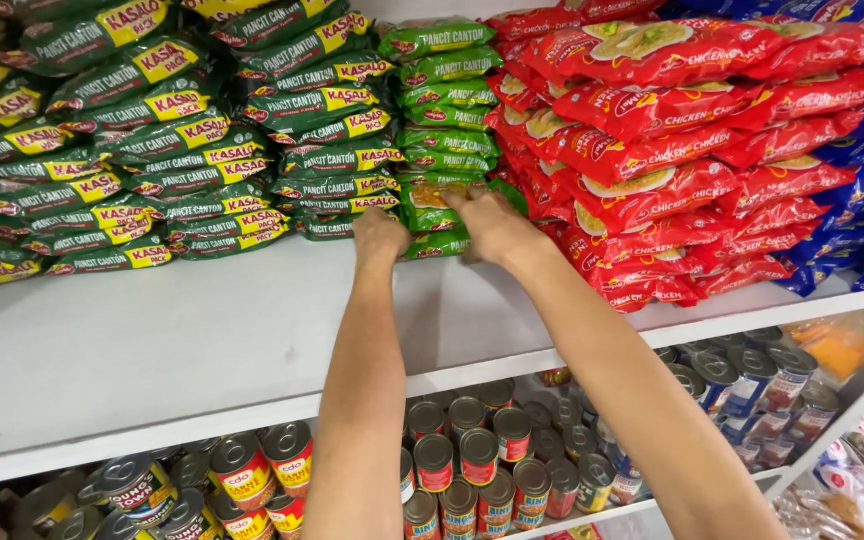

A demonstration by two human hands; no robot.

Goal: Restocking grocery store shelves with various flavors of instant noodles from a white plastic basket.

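- The wide white shelf board carries everything; its front part lies bare below the stacks.
- Dark green noodle packs fill the left; red plastic noodle packs crowd the right and press against the middle stack, so there is little room.
- The light green noodle-pack stack stands mid-shelf; straightening or seating its lower packs seems the step in hand, calling for an even push.
- Right hand pinches a lower pack's edge.
- Left hand is curled against the stack; its fingers are hidden.
- Round tin cans stand on the shelf below.
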